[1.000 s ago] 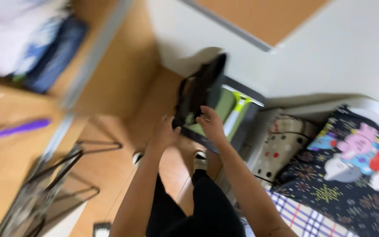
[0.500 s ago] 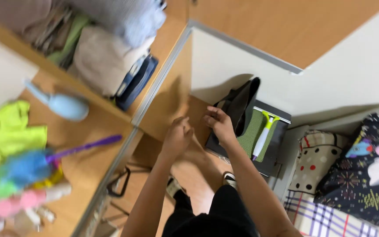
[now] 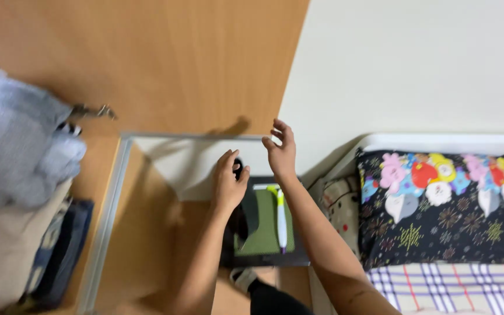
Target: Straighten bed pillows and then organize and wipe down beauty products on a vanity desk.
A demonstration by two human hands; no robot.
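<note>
I see my left hand (image 3: 227,182) gripping a small black object (image 3: 237,169), my right hand (image 3: 282,150) wide open above the dark tray (image 3: 298,259).

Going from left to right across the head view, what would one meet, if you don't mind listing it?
Folded grey clothes → left hand → right hand → patterned dark pillow.

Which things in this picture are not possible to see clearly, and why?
- Small black thing, head view: the left hand covers most of it, so its kind is unclear.
- Dark box holding a green-and-white tool: both forearms hide its sides.
- Folded clothes: cut by the left edge, blurred.
- Right hand: open, holding nothing.
</note>
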